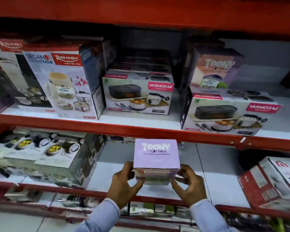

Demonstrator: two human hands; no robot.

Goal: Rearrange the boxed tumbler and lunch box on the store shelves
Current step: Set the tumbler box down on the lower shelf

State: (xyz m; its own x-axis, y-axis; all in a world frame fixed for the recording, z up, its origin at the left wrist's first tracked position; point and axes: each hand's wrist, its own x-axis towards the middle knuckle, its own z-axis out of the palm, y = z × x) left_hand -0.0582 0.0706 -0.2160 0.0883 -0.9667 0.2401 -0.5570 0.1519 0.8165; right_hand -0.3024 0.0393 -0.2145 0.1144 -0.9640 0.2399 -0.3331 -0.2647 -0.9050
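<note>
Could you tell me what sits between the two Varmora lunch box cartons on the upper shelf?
Head view: bare white shelf between the left Varmora carton and right Varmora carton.

Red metal store shelving (pixel 141 131) is seen filling the whole view, with white shelf boards (pixel 141 118) laid between the red front rails. Three tiers are shown, a red beam (pixel 141 9) running across the top. The back of the upper tier (pixel 149 41) is left in deep shadow, while the boards below are evenly lit.
</note>
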